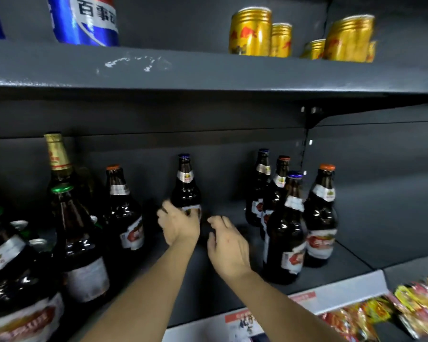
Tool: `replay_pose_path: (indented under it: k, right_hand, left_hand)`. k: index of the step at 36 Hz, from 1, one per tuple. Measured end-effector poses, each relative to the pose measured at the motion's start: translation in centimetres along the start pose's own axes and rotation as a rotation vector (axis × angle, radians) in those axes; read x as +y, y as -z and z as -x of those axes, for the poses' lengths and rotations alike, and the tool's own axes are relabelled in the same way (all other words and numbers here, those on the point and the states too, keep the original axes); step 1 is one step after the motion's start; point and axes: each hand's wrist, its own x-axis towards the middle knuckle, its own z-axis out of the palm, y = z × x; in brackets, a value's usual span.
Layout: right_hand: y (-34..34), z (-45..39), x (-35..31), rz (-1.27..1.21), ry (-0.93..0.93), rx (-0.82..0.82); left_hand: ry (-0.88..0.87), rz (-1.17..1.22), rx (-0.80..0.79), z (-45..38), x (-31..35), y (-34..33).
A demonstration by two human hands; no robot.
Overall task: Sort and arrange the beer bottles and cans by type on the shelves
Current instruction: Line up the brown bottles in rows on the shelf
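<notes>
A brown beer bottle with a blue cap [185,183] stands upright deep in the middle of the dark shelf [232,299]. My left hand [178,224] is wrapped around its lower body. My right hand [227,245] hovers just to the right of it, fingers curled and apart, holding nothing. To the right stands a cluster of several brown bottles [292,218] with orange and blue caps. On the left are an orange-capped bottle [120,206], a green-capped bottle [77,240], a tall gold-foil bottle [58,161] and some cans [37,243] behind them.
The upper shelf [208,75] carries gold cans [251,32] at the right and blue Pepsi cans [84,19] at the left. Snack packets [405,309] lie below at the lower right. Price tags [242,322] line the shelf's front edge.
</notes>
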Motion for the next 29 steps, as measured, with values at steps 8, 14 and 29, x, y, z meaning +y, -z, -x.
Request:
replay_pose_path:
  k: [8,14,29]
  right_hand:
    - [7.5,-0.3,-0.8,-0.025,0.176,0.369]
    - [12.0,-2.0,-0.6,-0.012,0.12,0.628]
    - [12.3,-1.8,1.7,-0.139,-0.343,0.106]
  left_hand:
    - [-0.263,0.239,-0.365,5.0,2.4,-1.2]
    - [-0.304,0.243,-0.869,9.7,4.1,-1.0]
    - [-0.145,0.226,-0.632,11.4,4.5,-2.1]
